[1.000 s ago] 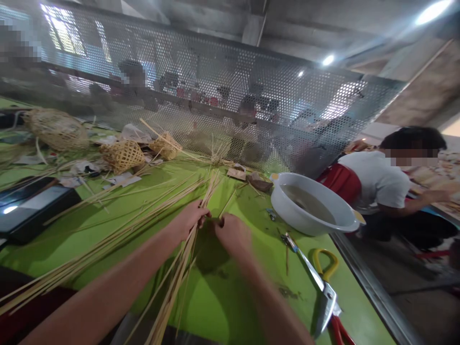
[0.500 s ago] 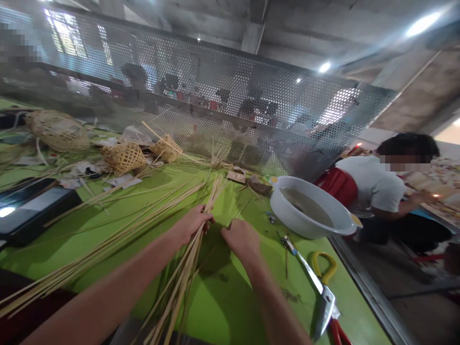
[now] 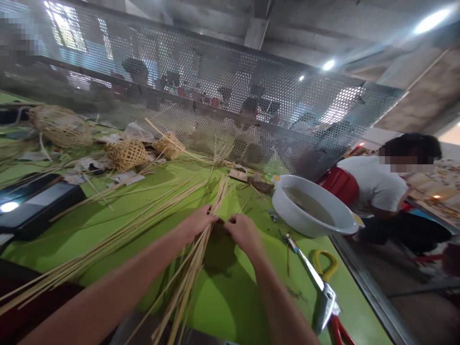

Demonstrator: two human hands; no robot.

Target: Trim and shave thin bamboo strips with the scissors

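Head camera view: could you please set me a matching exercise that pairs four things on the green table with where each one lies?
Things:
1. white basin
2. shears
3. bundle of bamboo strips
4. small woven basket

Places:
A. held in the left hand, fanning toward the near edge
B. far side, by the perforated metal screen
C. right of the right hand, water inside
D. near right corner of the green table

Pairs: 1-C, 2-D, 3-A, 4-B.
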